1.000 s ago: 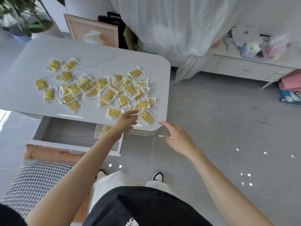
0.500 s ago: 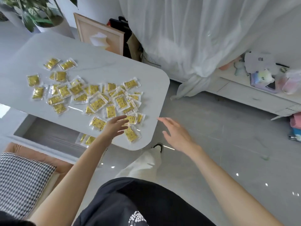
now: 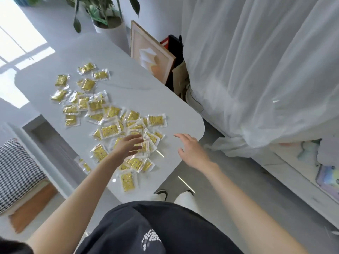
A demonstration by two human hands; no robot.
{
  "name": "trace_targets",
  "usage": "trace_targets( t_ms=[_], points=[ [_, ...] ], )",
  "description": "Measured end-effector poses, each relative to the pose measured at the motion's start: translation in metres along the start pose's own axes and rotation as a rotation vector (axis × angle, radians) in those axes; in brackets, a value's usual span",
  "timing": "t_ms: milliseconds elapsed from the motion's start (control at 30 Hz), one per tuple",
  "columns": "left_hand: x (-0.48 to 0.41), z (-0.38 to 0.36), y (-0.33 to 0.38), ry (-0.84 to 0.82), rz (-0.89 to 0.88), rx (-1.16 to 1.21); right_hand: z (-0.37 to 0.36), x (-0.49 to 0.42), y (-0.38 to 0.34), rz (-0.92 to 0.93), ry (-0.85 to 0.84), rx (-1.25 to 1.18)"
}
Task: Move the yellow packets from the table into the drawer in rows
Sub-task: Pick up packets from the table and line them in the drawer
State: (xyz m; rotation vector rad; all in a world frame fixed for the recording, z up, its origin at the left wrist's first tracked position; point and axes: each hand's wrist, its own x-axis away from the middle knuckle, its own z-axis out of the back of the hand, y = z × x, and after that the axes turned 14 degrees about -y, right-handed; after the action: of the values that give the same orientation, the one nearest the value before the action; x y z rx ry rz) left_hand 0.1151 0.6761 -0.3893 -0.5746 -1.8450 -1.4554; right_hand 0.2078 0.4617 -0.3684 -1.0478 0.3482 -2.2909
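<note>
Several yellow packets (image 3: 109,130) in clear wrappers lie scattered over the white table (image 3: 143,92). My left hand (image 3: 128,145) reaches over the near end of the pile with straight fingers, holding nothing. My right hand (image 3: 190,151) hovers open above the table's right corner, apart from the packets. The open drawer (image 3: 55,149) shows below the table's left edge, with a couple of packets (image 3: 83,165) visible inside it.
A checkered cushion (image 3: 16,173) on a wooden seat sits at the left. A potted plant (image 3: 108,21), a framed picture (image 3: 150,57) and a white curtain (image 3: 256,70) stand beyond the table. A low white shelf (image 3: 302,180) runs along the right.
The view has swung left and tilted, so the table now runs diagonally. Both hands have moved forward over the table; the left hand now lies over the near packets.
</note>
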Motion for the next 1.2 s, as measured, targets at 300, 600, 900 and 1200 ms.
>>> trace_targets(
  t_ms=[300, 600, 900, 1200],
  points=[
    [-0.031, -0.034, 0.018, 0.32, -0.032, 0.223, 0.065, -0.098, 0.044, 0.151, -0.188, 0.053],
    [-0.059, -0.064, 0.004, 0.605, -0.033, 0.403, 0.091, -0.188, 0.061, 0.236, -0.363, 0.112],
    [-0.131, -0.037, -0.039, 0.647, -0.065, 0.502, 0.021, -0.314, 0.068, 0.129, -0.407, 0.129],
    [-0.203, -0.004, -0.113, 0.717, -0.029, 0.566, -0.059, -0.435, 0.08, 0.085, -0.327, 0.358]
  ],
)
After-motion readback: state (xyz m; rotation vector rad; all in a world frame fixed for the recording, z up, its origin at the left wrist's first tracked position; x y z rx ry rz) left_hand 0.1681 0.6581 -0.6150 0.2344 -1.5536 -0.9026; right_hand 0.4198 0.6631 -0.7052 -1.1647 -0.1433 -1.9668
